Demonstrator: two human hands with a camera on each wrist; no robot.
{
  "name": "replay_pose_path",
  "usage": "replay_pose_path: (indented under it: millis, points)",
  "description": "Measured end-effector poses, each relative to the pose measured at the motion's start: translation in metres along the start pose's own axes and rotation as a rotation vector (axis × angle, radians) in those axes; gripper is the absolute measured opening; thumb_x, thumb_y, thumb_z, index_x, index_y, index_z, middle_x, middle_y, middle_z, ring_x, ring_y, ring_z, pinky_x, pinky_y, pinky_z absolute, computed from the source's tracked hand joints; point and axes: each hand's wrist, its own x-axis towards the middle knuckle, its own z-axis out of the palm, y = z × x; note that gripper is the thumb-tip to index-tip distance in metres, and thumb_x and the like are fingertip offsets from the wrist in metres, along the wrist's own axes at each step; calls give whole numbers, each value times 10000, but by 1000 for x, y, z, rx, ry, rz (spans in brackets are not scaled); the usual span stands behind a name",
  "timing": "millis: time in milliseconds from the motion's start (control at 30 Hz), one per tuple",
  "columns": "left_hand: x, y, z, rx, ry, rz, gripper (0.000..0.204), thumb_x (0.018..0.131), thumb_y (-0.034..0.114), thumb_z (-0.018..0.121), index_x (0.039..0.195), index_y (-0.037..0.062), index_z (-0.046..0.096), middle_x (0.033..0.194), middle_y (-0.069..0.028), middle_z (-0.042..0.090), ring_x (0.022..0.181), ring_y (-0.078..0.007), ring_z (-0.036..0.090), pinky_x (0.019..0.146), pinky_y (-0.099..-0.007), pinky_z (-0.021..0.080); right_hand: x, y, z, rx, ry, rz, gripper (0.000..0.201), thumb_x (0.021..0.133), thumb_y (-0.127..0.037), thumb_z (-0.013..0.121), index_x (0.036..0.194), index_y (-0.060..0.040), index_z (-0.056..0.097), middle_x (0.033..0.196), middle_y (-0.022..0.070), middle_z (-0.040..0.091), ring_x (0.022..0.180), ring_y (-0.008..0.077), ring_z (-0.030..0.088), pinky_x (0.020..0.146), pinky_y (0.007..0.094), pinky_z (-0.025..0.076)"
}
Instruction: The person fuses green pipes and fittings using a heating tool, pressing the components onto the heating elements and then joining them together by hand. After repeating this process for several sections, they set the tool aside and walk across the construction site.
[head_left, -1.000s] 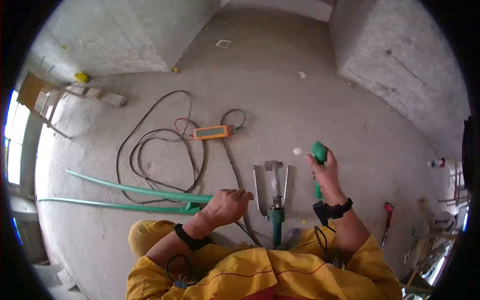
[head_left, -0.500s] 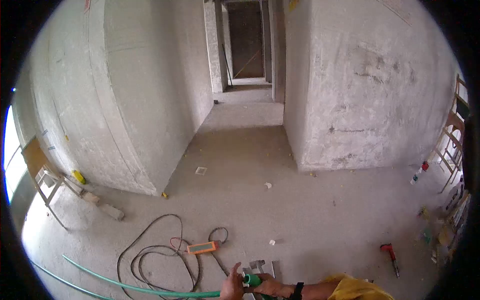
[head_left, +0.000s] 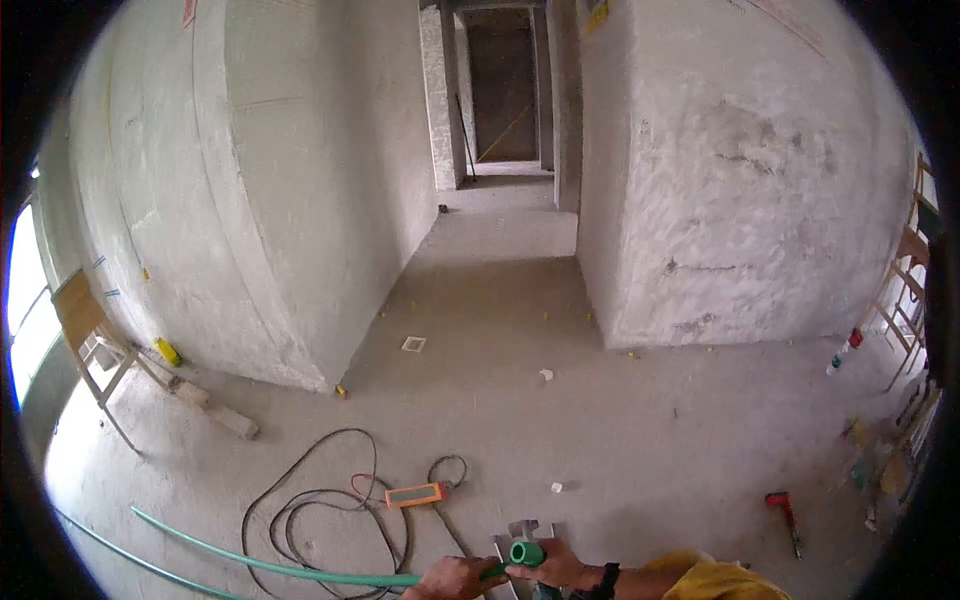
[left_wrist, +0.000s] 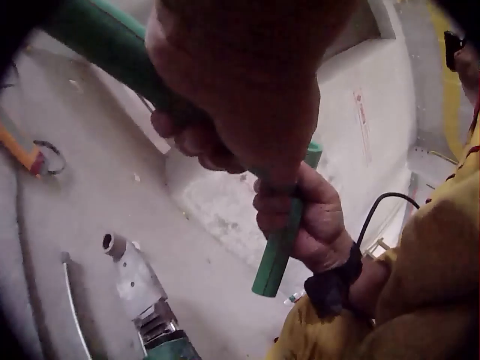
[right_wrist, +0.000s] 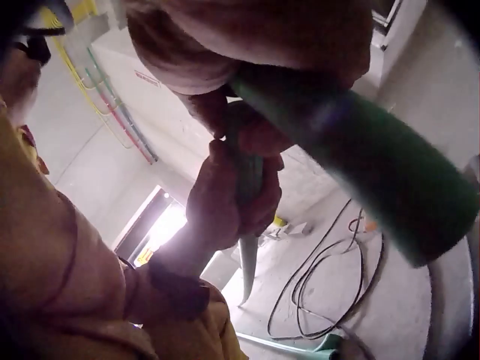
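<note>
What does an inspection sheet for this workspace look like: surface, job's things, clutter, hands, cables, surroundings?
Surface: bare concrete floor, dusty.
Job's things: long green pipe meets a short green pipe piece between the hands; pipe welding tool lies on the floor below.
Clutter: red tool, white scraps, bottles by the right wall.
Hands: left hand grips the long pipe; right hand grips the short piece.
Cables: black cable coiled loosely beside an orange device.
Surroundings: grey plastered walls, a corridor ahead, wooden trestle left.
</note>
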Motion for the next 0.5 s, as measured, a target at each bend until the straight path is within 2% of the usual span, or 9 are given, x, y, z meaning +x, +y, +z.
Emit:
replay_pose_path:
  millis: [100, 167, 233, 267, 300, 333, 367, 400, 500]
  points:
    - [0, 5, 3, 70, 32, -23, 309, 915, 398, 614, 1005, 102, 612, 834, -146, 673, 712, -387, 653, 585, -461, 535, -2, -12, -4, -126, -39, -17, 365, 776, -371, 805, 954, -75, 687, 817, 61, 707, 739, 176, 660, 703, 328, 531]
    - [1, 0, 9, 133, 48, -20, 286, 915, 383, 618, 975, 105, 599, 788, -139, 656, 676, -368, 650, 550, -458, 522, -7, -30, -8, 102, -51, -8, 323, 816, -377, 773, 851, -79, 652, 729, 23, 656, 712, 112, 600, 663, 313, 492]
    - [2, -2, 6, 135, 125, 50, 262, 911, 364, 624, 937, 104, 603, 722, -124, 638, 633, -359, 641, 508, -450, 498, -1, -1, -5, -103, -4, -71, 343, 803, -401, 772, 889, -79, 687, 793, 59, 701, 710, 168, 649, 692, 334, 525]
    - [3, 6, 0, 76, 191, 68, 260, 905, 351, 631, 920, 93, 612, 715, -122, 636, 621, -364, 632, 509, -449, 495, 0, -16, -12, -76, -47, 4, 362, 805, -423, 765, 856, -74, 681, 773, 60, 692, 693, 168, 644, 675, 345, 524]
    - [4, 1, 4, 67, 114, 16, 262, 900, 339, 635, 928, 80, 620, 719, -134, 635, 619, -372, 624, 519, -455, 489, 1, -2, -14, -146, -82, 58, 351, 809, -412, 765, 846, -75, 674, 756, 58, 681, 690, 171, 642, 663, 351, 518]
    - [7, 5, -3, 44, 85, 14, 265, 903, 334, 626, 946, 72, 624, 723, -150, 632, 630, -387, 618, 537, -464, 484, -3, -23, -15, 84, -18, -64, 331, 807, -399, 771, 835, -87, 664, 736, 70, 666, 669, 176, 627, 636, 356, 503]
    - [9, 4, -2, 11, 96, 3, 260, 914, 324, 609, 935, 64, 624, 723, -164, 626, 644, -399, 615, 552, -470, 483, 0, -15, -17, 51, -72, -5, 306, 797, -316, 805, 820, -60, 640, 696, -4, 621, 670, 77, 561, 609, 289, 478]
    - [8, 2, 3, -33, 49, -35, 260, 914, 324, 609, 935, 64, 624, 723, -164, 626, 644, -399, 615, 552, -470, 483, -2, -7, -17, 57, -76, 0, 303, 793, -297, 812, 819, -50, 639, 697, -9, 618, 674, 65, 556, 611, 279, 477]
    - [11, -7, 7, 6, 130, 20, 252, 972, 229, 513, 923, 8, 624, 692, -168, 619, 579, -373, 594, 519, -446, 467, -2, -12, -18, 113, -81, 70, 295, 792, -286, 812, 826, -45, 644, 711, -17, 620, 676, 69, 555, 617, 281, 478]
